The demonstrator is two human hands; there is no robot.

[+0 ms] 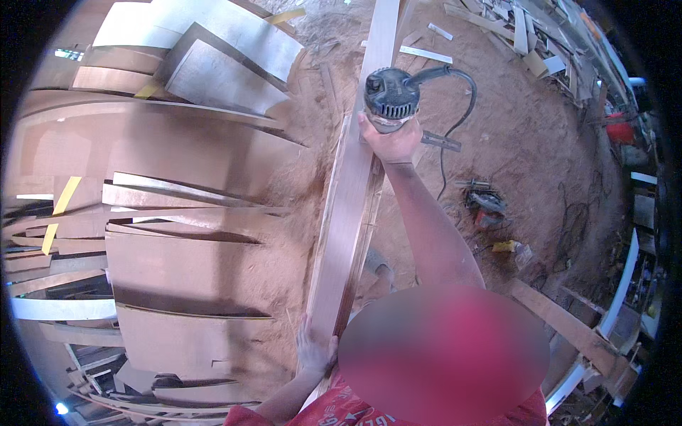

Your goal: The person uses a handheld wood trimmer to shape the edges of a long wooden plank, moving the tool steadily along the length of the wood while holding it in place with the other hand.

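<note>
Reddish-brown, dusty ground [526,142] spreads under my work in this cluttered workshop. Nearest me, my left hand [316,349] lies flat across the near end of a long, pale wooden board [347,220], fingers extended. Farther along, my right hand [394,140] is wrapped around a black corded router [389,96], which sits over the board's far stretch, its cable [472,89] looping right. Large panels [185,277] lie stacked leftward; beyond, at upper right, offcuts [522,32] heap up.
</note>
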